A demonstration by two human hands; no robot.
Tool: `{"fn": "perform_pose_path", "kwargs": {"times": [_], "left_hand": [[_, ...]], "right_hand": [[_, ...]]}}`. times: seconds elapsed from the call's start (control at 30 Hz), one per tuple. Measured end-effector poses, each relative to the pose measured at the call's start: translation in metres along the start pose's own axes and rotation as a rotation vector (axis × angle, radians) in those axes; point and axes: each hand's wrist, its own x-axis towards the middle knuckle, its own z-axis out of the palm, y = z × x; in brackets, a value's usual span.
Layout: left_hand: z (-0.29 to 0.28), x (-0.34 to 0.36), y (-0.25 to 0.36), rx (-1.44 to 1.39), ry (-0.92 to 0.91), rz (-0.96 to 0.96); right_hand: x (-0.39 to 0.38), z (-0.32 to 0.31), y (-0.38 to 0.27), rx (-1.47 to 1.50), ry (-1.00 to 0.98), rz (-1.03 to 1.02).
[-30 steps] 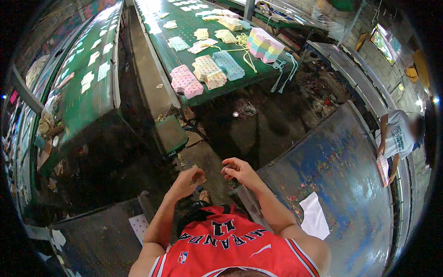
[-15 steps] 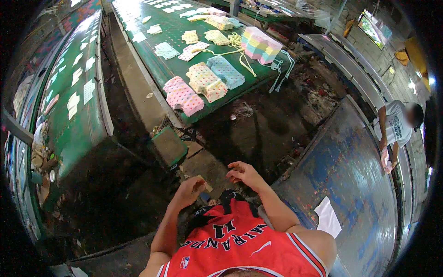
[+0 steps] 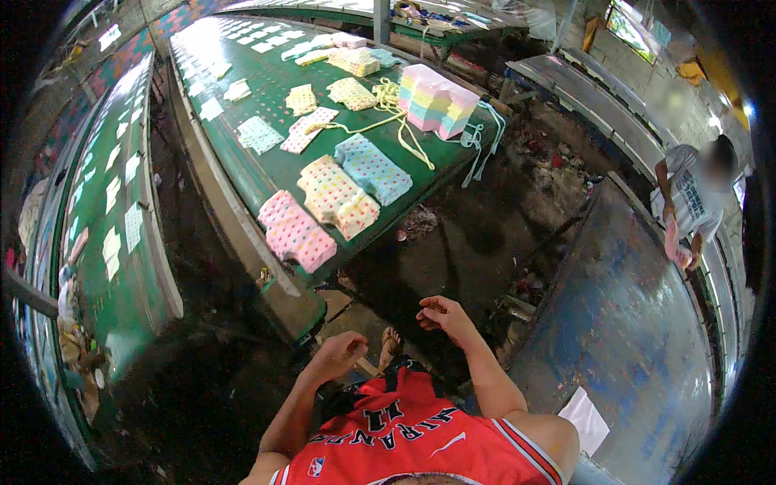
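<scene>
You stand before a long green table (image 3: 234, 174) in a dim workshop, a second green table (image 3: 95, 267) to your left and a blue-stained grey board (image 3: 622, 339) at your right, bearing a white cloth (image 3: 584, 420). Dark floor (image 3: 453, 242) strewn with litter (image 3: 417, 222) lies beyond your hands. The folded pink dotted cloth stack (image 3: 297, 232) rests on the long table's near corner, next to cream (image 3: 343, 202) and blue (image 3: 374, 170) dotted stacks. Behind them, a pastel block of stacked cloth (image 3: 437, 101) and trailing yellow cord (image 3: 356, 128) take up space. At far right, a co-worker (image 3: 697, 190) holds pink cloth (image 3: 676, 245). Your right hand (image 3: 440, 314) is loosely curled, its grip slack; your left hand (image 3: 341, 354) is curled too, but you cannot tell whether it grasps anything. Both hover well short of the stacks.
</scene>
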Motion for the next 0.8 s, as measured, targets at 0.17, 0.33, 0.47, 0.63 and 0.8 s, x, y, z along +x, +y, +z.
{"fn": "perform_pose_path", "kwargs": {"times": [0.17,0.33,0.47,0.63,0.8], "left_hand": [[-0.01,0.101,0.018,0.109,-0.168,0.092],[-0.014,0.188,0.042,0.161,-0.207,0.214],[-0.018,0.241,0.056,0.101,-0.248,0.243],[-0.033,0.312,0.067,0.062,-0.281,0.212],[-0.049,0.4,0.072,0.146,-0.234,0.256]], "right_hand": [[0.043,-0.035,-0.023,0.088,0.083,-0.03],[0.071,-0.058,-0.053,0.015,0.135,-0.108],[0.084,-0.075,-0.069,-0.014,0.192,-0.172],[0.097,-0.099,-0.076,-0.02,0.287,-0.18],[0.112,-0.13,-0.087,-0.047,0.348,-0.13]]}}
